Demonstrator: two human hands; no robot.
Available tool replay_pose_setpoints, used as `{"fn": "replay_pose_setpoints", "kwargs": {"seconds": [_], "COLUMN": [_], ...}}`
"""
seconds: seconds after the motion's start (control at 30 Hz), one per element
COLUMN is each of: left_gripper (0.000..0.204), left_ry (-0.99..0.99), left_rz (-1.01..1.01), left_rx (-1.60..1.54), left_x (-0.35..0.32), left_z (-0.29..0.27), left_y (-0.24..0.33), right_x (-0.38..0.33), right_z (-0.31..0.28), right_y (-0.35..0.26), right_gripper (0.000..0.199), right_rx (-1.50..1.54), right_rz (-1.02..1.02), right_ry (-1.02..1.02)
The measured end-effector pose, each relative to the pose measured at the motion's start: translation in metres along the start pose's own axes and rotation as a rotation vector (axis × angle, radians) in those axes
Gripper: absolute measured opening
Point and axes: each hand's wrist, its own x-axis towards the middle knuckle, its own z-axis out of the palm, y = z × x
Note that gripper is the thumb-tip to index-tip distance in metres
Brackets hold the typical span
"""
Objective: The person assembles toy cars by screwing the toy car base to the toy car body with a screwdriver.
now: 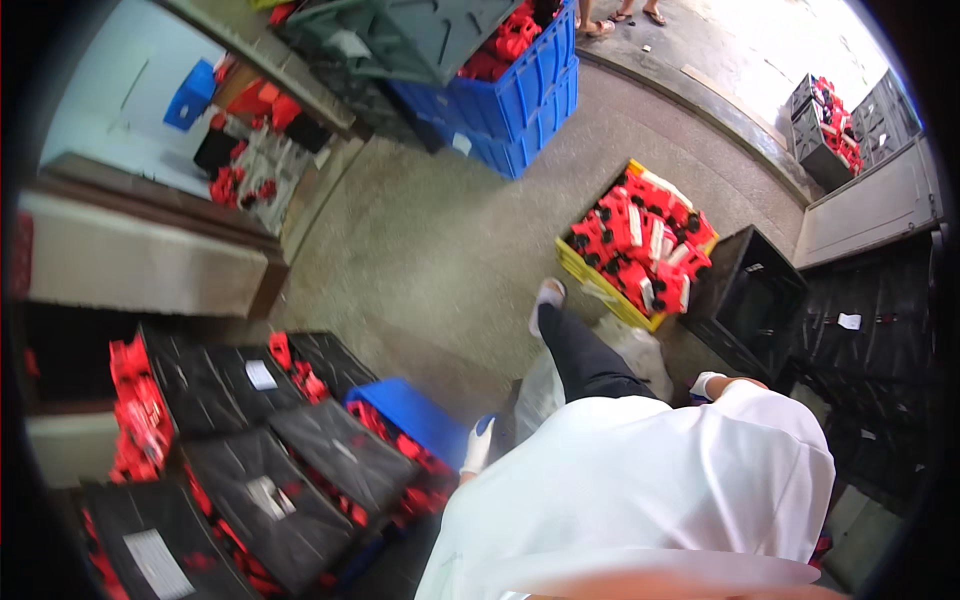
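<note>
My left hand [479,446], in a white glove with a blue patch, hangs at my side near a blue crate [415,415] of red plastic parts. I see nothing in it, though its fingers do not show clearly. My right hand [708,386], gloved in white too, is partly hidden by my sleeve and lies near a black crate [752,295]; its fingers cannot be made out. Ahead of my foot stands a yellow crate [588,277] piled with red and white toy trucks [645,240] with black wheels.
Stacked black crates [240,385] with red parts fill the left side. Blue crates [500,120] of red parts stand at the far middle. More black crates [865,310] line the right wall. Translucent plastic bags [635,350] lie by my leg. Other people's feet [597,27] show beyond the doorway.
</note>
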Motion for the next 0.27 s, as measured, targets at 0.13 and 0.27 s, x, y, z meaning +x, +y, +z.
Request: {"fn": "replay_pose_setpoints", "kwargs": {"seconds": [0.13,0.27], "left_gripper": [0.03,0.037], "left_ry": [0.114,0.041], "left_rz": [0.138,-0.051], "left_rx": [0.093,0.389], "left_x": [0.123,0.179], "left_z": [-0.013,-0.017], "left_y": [0.134,0.225], "right_x": [-0.033,0.01], "right_z": [-0.223,-0.353], "right_y": [-0.093,-0.142], "right_gripper": [0.045,0.051], "right_rx": [0.475,0.598], "right_rz": [-0.051,-0.156], "right_ry": [0.416,0.394]}}
